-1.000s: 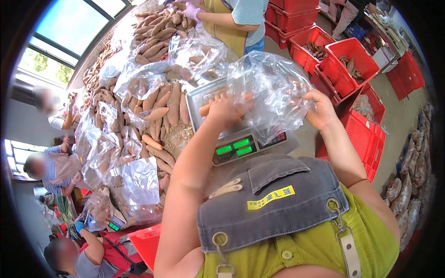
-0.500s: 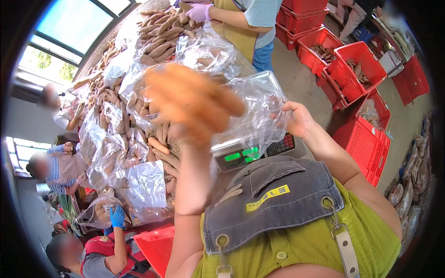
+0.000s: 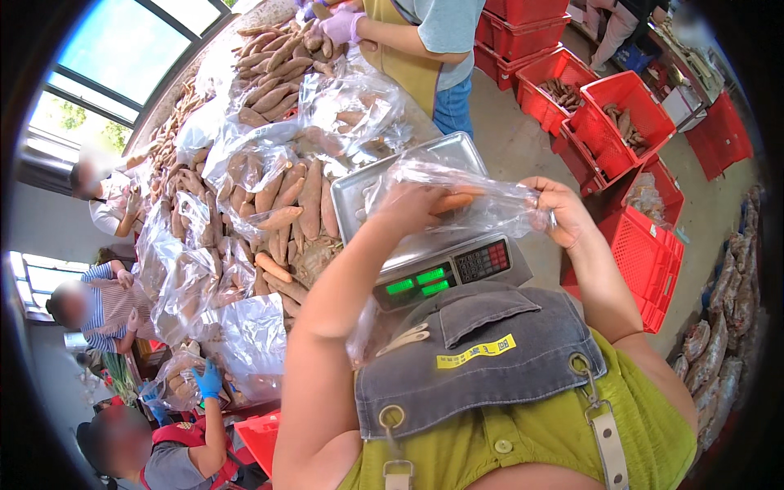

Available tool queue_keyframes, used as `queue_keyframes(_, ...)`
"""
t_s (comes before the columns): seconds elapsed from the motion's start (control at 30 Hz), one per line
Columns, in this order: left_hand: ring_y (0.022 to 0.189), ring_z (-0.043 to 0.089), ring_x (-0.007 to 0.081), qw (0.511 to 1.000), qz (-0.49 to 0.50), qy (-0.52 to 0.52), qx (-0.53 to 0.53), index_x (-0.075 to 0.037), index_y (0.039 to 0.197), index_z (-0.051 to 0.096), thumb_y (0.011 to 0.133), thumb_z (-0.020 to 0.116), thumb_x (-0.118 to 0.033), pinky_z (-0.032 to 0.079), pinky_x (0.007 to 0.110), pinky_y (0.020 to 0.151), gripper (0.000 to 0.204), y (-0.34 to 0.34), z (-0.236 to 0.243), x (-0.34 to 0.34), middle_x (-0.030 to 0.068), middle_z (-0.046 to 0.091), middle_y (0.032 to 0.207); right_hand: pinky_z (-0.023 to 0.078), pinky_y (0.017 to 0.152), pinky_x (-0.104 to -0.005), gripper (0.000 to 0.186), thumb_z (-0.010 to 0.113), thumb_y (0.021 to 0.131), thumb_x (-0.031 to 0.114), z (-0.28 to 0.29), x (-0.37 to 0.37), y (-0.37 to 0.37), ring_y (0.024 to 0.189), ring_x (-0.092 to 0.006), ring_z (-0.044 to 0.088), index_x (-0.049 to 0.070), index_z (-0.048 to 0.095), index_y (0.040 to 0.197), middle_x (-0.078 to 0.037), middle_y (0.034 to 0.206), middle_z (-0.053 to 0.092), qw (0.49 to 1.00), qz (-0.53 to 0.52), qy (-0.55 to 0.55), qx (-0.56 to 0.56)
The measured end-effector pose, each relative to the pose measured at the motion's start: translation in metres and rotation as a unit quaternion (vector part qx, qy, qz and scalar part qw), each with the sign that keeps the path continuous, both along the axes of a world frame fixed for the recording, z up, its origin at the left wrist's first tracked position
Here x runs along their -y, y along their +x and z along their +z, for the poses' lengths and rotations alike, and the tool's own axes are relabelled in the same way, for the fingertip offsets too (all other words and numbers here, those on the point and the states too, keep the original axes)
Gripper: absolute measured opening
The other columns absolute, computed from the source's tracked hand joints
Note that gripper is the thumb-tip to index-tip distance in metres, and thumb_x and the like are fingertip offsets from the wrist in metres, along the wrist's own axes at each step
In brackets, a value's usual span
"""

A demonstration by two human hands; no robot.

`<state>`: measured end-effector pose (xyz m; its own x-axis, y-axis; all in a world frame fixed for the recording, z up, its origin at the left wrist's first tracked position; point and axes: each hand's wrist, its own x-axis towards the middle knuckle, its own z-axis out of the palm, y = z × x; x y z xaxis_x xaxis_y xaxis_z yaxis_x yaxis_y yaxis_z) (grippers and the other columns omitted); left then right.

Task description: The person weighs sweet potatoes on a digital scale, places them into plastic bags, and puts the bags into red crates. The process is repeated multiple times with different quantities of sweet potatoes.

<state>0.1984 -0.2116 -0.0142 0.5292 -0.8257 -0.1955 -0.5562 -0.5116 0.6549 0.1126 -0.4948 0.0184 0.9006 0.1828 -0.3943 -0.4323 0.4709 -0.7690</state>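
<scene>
A clear plastic bag [image 3: 486,214] hangs spread over the metal tray of a digital scale [image 3: 453,273]. My left hand [image 3: 406,206] reaches into the bag with its fingers curled over an orange sweet potato [image 3: 454,201], whose end pokes out past the fingers; anything else under the palm is hidden. At the opposite side of the bag my right hand [image 3: 558,210] pinches the bunched plastic of its mouth between thumb and fingers. Green figures glow on the scale's display beside a dark keypad.
Left of the scale, a table holds a heap of brown sweet potatoes [image 3: 309,198] and loose clear bags [image 3: 253,327]. Across it a person's purple-gloved hand [image 3: 339,27] handles more. Other people work at the left. Red crates [image 3: 645,261] stand on the floor at right, near bagged produce [image 3: 723,327].
My left hand has swung rightward from above the heap with the orange sweet potatoes and gone into the bag. My right hand has moved slightly right and closed on the bag's edge.
</scene>
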Motion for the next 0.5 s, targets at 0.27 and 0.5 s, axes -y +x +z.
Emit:
queue_keyframes(0.27, 0.112, 0.052, 0.0228, 0.873, -0.073, 0.475, 0.088, -0.004, 0.107, 0.065, 0.087, 0.053, -0.022, 0.042, 0.038, 0.09, 0.03, -0.074, 0.167, -0.026, 0.0113, 0.061, 0.108, 0.047, 0.066, -0.0378, 0.021, 0.049, 0.073, -0.003, 0.082, -0.013, 0.012, 0.069, -0.0318, 0.058, -0.005, 0.055, 0.093, -0.018, 0.078, 0.057, 0.686, 0.041, -0.605, 0.402)
queue_keyframes(0.5, 0.097, 0.051, 0.0178, 0.652, -0.154, 0.543, 0.506, -0.012, 0.09, 0.066, 0.074, 0.059, -0.021, 0.034, 0.036, 0.088, 0.02, -0.092, 0.16, -0.082, -0.0007, 0.057, 0.09, 0.045, 0.058, -0.0265, 0.01, 0.05, 0.086, 0.006, 0.105, -0.012, 0.032, 0.068, -0.0142, 0.059, 0.002, 0.058, 0.09, -0.006, 0.08, 0.063, 0.916, 0.077, -0.3, 0.255)
